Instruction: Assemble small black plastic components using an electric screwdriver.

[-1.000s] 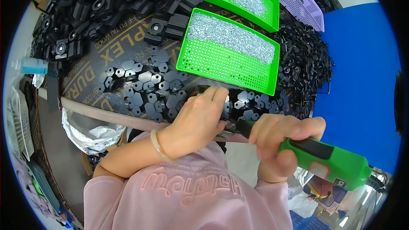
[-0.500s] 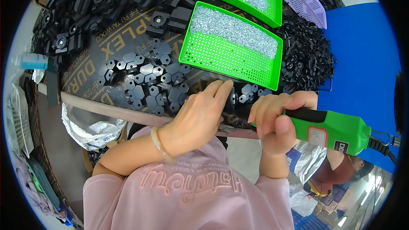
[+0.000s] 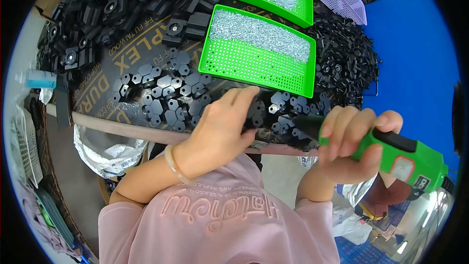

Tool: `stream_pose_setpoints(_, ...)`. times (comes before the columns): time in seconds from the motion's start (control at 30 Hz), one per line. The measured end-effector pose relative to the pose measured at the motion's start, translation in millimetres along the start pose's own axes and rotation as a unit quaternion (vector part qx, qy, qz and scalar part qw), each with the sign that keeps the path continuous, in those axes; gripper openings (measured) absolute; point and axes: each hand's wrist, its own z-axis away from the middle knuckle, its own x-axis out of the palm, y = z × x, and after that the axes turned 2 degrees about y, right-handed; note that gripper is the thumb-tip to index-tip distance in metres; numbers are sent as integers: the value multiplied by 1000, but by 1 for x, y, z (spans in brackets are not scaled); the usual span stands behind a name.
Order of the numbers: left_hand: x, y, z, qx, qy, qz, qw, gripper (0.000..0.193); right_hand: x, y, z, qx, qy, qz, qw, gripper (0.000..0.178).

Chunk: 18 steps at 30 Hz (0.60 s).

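By the worktop's near edge (image 3: 122, 127): half-curled left hand (image 3: 222, 123) against a black part (image 3: 255, 116), grip unclear; right hand (image 3: 354, 139) wrapped around a green screwdriver (image 3: 420, 161), best held square.

You wear a soft pink top (image 3: 215, 239) with short, loose sleeves (image 3: 117, 227) ending near your elbows. Raised, rounded lettering (image 3: 220, 210) in matching pink crosses it, with smaller print beside that. A smooth, pale bangle (image 3: 171, 161) circles your left wrist; your hands (image 3: 220, 127) are bare.
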Motion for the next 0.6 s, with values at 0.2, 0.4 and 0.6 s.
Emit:
stream_pose_setpoints(0.2, -30, 4, -5, -170, -171, 431, 870, 71, -20, 5, -12, -29, 96, 73, 992, 61)
stream_pose_setpoints(0.4, -31, 12, -2, -201, -171, 604, 752, 71, -28, 7, -12, -40, 113, 179, 977, 99)
stream_pose_setpoints(0.6, -25, 8, -3, -179, -182, 641, 724, 53, -17, -12, -5, -190, 203, 341, 898, 115)
